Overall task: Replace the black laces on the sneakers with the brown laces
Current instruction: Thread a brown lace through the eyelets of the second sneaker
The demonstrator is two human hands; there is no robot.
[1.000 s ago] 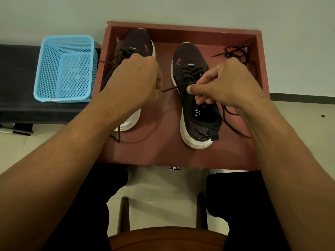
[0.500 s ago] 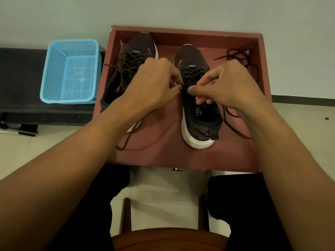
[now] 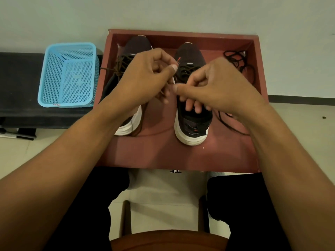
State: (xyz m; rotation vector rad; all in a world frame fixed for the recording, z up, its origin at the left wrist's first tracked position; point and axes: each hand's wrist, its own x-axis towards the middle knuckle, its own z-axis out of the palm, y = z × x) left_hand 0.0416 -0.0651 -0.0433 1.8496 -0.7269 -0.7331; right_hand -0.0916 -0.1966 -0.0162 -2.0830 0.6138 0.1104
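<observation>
Two dark sneakers with white soles stand side by side in a red-brown wooden tray. The left sneaker carries brown lacing. The right sneaker has lace through its upper eyelets. My left hand and my right hand hover close together over the right sneaker's lacing, each pinching a brown lace end between thumb and fingers. The lace between the hands is mostly hidden by the fingers. A bundle of black laces lies in the tray's far right corner.
A light-blue plastic basket sits on a black bench left of the tray. A loose lace strand trails on the tray floor right of the right sneaker. A wall stands right behind the tray. My knees and a chair edge lie below.
My left hand has travelled right from the left sneaker toward the right one. The stretched lace between the hands has gone slack and both hands now meet over the right sneaker.
</observation>
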